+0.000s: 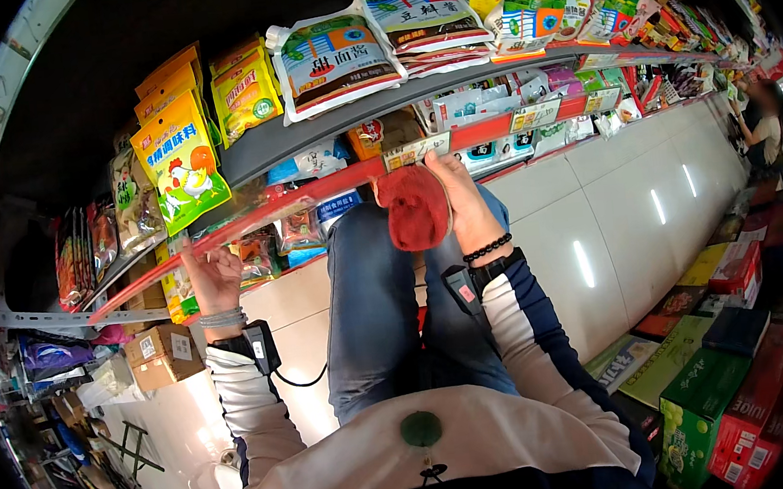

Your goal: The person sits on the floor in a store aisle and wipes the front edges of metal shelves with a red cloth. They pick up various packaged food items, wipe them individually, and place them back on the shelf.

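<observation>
A dark red cloth [416, 207] rests in my right hand [461, 196], whose thumb and fingers close on its right side. It lies against the red price rail [350, 175] of the shelf, just under a paper price tag [418, 151]. My left hand [212, 270] is at the left part of that rail, its fingers curled and the index finger up at the rail; I see nothing in it. Above it a yellow seasoning pouch [182, 168] stands on the grey shelf [344, 102]. White sauce pouches with caps [337, 60] lie farther right.
Lower shelves hold bagged goods [484, 103]. A cardboard box [164, 355] sits at the left, near a folding stool frame [133, 445]. Stacked cartons [704, 385] stand at the lower right. Another person [761, 121] is at the far right of the aisle.
</observation>
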`<state>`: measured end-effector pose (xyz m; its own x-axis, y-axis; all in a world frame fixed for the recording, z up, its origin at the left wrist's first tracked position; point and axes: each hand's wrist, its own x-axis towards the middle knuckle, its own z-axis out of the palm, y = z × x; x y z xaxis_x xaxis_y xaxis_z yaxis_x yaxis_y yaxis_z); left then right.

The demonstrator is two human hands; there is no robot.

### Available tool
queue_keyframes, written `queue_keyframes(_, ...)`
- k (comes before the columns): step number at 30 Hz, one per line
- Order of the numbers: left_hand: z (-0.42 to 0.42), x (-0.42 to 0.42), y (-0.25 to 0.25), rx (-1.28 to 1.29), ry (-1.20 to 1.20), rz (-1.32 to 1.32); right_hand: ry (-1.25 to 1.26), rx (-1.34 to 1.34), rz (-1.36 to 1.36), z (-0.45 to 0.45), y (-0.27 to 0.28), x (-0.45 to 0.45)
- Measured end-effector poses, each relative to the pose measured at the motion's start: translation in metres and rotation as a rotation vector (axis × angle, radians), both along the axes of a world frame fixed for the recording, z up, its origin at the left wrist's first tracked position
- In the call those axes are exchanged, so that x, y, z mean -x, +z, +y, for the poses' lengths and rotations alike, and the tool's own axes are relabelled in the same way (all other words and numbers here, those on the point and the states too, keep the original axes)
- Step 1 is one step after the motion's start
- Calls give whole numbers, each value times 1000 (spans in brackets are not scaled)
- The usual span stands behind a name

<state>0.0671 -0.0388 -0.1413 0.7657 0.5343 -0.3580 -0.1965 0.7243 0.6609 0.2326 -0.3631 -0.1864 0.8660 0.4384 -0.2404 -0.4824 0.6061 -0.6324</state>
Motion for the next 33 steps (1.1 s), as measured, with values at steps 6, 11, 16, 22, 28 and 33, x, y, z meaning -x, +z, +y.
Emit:
queue_keyframes(6, 7, -14, -6, -53, 108, -158, -9, 4, -10, 21, 5, -33)
queue_keyframes(11, 21, -17, -23, -63, 7, -279, 6, -13, -34, 26, -5, -52)
queue_keyframes(16, 26, -20, -31, -112, -39, -304, -21, 82, -42, 28, 6, -54)
queue_keyframes(22, 36, -21, -37, -122, -45, -311, -48, 239, -116, 31, 10, -57)
queue_keyframes(28, 49, -24, -49, -194, -36, -309, -26, 140, -75, 30, 20, -59)
queue_keyframes(33, 56, -24, -55, -184, -59, -323, -54, 166, -89, 34, 9, -60)
